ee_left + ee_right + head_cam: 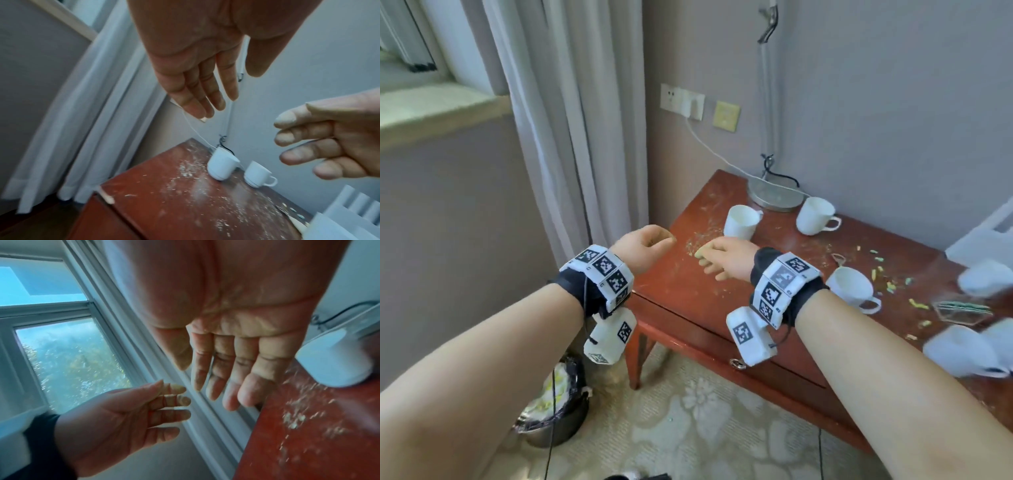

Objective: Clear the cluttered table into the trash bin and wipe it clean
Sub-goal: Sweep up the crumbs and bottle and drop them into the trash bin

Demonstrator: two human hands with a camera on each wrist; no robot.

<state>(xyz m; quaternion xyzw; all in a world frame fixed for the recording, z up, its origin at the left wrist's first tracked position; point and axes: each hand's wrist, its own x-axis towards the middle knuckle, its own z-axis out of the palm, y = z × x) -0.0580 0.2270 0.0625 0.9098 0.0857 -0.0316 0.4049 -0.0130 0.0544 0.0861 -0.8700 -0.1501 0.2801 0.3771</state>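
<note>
A red-brown wooden table (774, 274) is strewn with pale crumbs (700, 240) and small coloured scraps (887, 277). Both hands hover side by side over its left end. My left hand (647, 248) is open beyond the table's left edge, fingers straight and holding nothing (205, 91). My right hand (722, 257) is open above the crumb patch, its palm and fingers dusted with crumbs (232, 353). Below the left arm, a lined trash bin (554, 404) stands on the floor with pale rubbish inside.
Several white cups stand or lie on the table: two at the back (741, 222) (816, 216), one (854, 287) behind my right wrist, blurred ones at right. A lamp base (774, 195) sits at the back. Curtain (571, 137) hangs left. Patterned carpet (705, 428) lies below.
</note>
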